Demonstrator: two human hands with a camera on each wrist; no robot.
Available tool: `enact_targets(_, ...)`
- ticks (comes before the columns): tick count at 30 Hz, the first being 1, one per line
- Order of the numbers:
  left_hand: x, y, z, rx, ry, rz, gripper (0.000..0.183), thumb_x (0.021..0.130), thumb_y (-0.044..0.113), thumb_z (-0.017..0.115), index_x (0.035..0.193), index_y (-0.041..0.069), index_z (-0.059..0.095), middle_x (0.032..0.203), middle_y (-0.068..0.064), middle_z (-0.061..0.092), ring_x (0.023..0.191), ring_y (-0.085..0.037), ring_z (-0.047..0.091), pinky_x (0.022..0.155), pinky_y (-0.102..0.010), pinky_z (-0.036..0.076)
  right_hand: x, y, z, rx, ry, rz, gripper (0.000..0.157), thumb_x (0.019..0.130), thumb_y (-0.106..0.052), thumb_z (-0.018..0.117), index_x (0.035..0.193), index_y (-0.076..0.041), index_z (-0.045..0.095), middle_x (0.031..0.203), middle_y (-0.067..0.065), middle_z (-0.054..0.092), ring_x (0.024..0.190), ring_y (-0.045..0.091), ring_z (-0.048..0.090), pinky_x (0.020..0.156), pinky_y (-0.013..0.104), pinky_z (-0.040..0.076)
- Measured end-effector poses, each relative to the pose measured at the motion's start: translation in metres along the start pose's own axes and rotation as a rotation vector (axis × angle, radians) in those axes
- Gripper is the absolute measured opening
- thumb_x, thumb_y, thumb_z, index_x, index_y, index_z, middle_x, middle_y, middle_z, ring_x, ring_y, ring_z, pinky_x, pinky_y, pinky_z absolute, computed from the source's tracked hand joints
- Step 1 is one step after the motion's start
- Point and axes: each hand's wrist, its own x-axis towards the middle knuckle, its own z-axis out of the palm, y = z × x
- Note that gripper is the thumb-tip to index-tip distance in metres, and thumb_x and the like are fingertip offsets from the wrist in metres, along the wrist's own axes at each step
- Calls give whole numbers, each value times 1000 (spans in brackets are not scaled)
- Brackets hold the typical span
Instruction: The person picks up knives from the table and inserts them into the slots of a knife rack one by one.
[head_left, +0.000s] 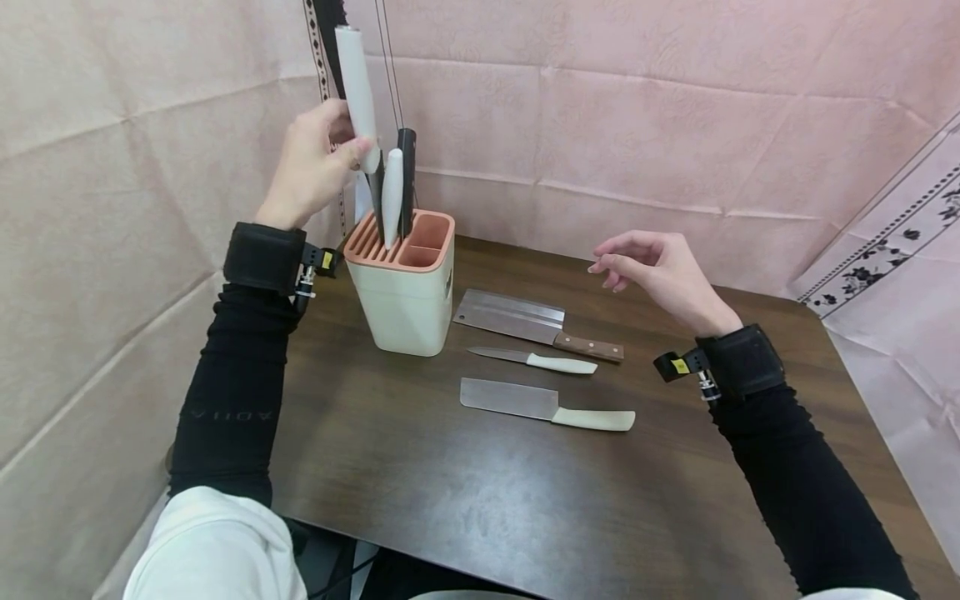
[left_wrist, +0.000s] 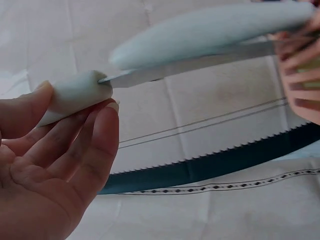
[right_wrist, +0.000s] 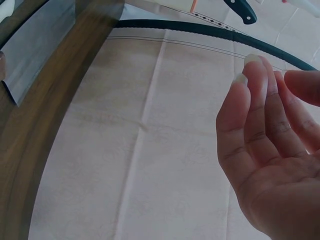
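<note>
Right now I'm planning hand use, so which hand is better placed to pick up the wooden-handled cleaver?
Probably the right hand: it holds nothing, and the cleaver lies with its wooden handle toward that side. The left hand grips a white knife handle above the knife block.

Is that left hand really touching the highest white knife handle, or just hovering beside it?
Touching. The left wrist view shows it plainly: the left hand grips the white knife handle, with its thumb against one side and fingers against the underside.

Before me: brown wood-grain table [head_left: 360, 433], glare patch [head_left: 487, 508] on top; creased pinkish cloth [head_left: 637, 133] behind, floral border [head_left: 885, 254] rightward.
</note>
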Motion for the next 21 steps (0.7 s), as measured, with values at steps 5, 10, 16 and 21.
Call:
enact_targets(5, 2, -13, 9, 19, -57, -48, 37, 95, 14, 50, 129, 0, 45, 124, -20, 60, 101, -24, 57, 85, -37, 49, -2, 3, 0, 23, 1, 0, 20, 89, -12, 60, 103, 1, 64, 81, -6, 73, 68, 18, 63, 60, 17, 56)
enact_targets(10, 4, -25, 17, 16, -103, -107, 39, 95, 13, 49, 131, -1, 42, 128, -22, 56, 109, -26, 55, 93, -43, 48, -5, 5, 0, 31, 4, 6, 20, 89, -13, 60, 103, 1, 64, 81, -5, 73, 68, 18, 63, 61, 17, 56)
enact_targets(16, 5, -40, 23, 23, -151, -134, 40, 95, 12, 49, 131, -3, 42, 129, -26, 54, 113, -32, 52, 98, -48, 44, -7, 7, 0, 28, 12, 7, 20, 89, -12, 60, 103, 2, 64, 81, -6, 72, 68, 18, 63, 61, 19, 56)
enact_targets(21, 4, -47, 26, 17, -175, -129, 38, 95, 9, 48, 129, -5, 43, 128, -28, 54, 115, -33, 52, 100, -49, 43, -8, 7, 1, 31, 11, 8, 20, 89, -12, 60, 103, 2, 64, 81, -7, 73, 68, 18, 64, 61, 21, 57)
